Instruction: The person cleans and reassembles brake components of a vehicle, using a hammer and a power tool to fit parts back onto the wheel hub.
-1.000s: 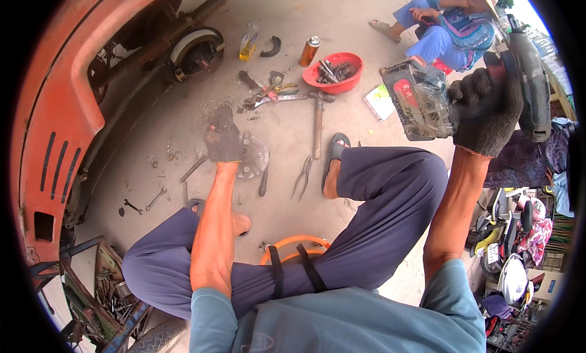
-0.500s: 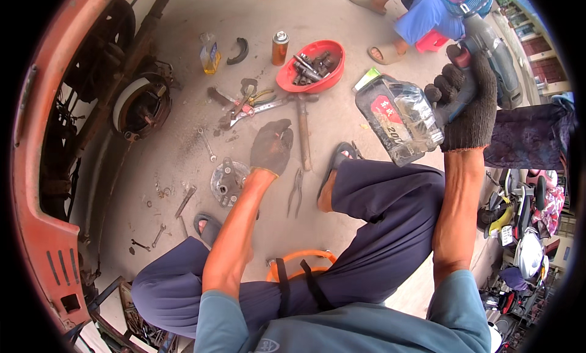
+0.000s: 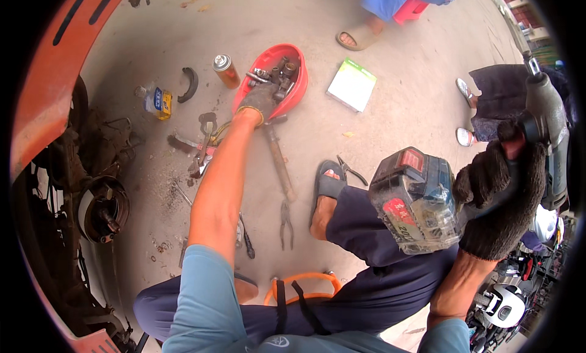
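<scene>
My right hand (image 3: 510, 197), in a dark knitted glove, grips the handle of a cordless impact wrench (image 3: 552, 127). Its large clear-cased battery (image 3: 415, 200) hangs over my right thigh, and its metal drive end points away from me. Stretched forward, my gloved left hand (image 3: 259, 101) reaches into a red bowl-shaped container (image 3: 298, 90). Metal sockets (image 3: 284, 72) fill that container; the fingertips among them are hidden, so I cannot tell if they hold one.
A hammer (image 3: 281, 163), pliers (image 3: 286, 225) and a spray can (image 3: 226, 71) lie or stand around the container. Left are a yellow-labelled bottle (image 3: 160, 104), a curved brake shoe (image 3: 188, 85) and an open wheel hub (image 3: 101, 212). A white-green box (image 3: 352, 86) sits beyond; people are nearby.
My left hand has gone forward from above the floor tools into the red container. The right hand has lowered with the impact wrench, and the view has shifted to the right.
</scene>
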The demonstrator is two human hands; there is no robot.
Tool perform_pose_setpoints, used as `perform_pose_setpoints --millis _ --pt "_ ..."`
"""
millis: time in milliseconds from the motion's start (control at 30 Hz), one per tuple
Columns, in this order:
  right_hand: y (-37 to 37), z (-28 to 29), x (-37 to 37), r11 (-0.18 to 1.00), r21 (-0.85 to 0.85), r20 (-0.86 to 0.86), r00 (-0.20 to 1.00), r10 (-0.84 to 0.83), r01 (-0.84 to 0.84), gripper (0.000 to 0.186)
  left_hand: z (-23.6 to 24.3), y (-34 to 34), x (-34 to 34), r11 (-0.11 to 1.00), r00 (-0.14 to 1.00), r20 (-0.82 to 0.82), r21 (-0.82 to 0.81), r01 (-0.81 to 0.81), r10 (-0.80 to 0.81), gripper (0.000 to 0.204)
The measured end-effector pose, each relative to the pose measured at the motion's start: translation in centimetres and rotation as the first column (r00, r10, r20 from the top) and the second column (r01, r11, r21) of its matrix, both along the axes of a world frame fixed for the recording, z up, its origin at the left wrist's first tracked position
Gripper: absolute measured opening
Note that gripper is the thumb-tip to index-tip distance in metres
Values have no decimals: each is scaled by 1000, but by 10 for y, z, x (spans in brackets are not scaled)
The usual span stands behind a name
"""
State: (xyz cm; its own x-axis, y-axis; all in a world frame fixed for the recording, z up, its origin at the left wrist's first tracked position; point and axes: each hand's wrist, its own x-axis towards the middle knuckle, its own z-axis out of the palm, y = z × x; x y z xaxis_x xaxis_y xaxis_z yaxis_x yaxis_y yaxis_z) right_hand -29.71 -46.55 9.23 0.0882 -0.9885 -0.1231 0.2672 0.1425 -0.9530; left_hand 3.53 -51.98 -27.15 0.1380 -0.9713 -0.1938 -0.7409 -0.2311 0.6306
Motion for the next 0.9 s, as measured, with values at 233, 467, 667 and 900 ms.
perform_pose_setpoints --millis 233,467,667,900 --pt "-5 -7 -7 996 46 82 994 74 -78 55 -17 -19 3 991 941 310 48 128 -136 30" --pt "8 -7 15 980 84 208 965 162 -183 53 89 53 2 954 944 -139 81 -289 298 37" --pt "41 5 50 936 75 81 938 338 -344 50 160 158 28 920 943 -257 -272 -281 212 50" --pt "108 -1 84 695 142 -11 700 714 -705 23 332 293 -21 759 204 -978 -96 -644 50 33"
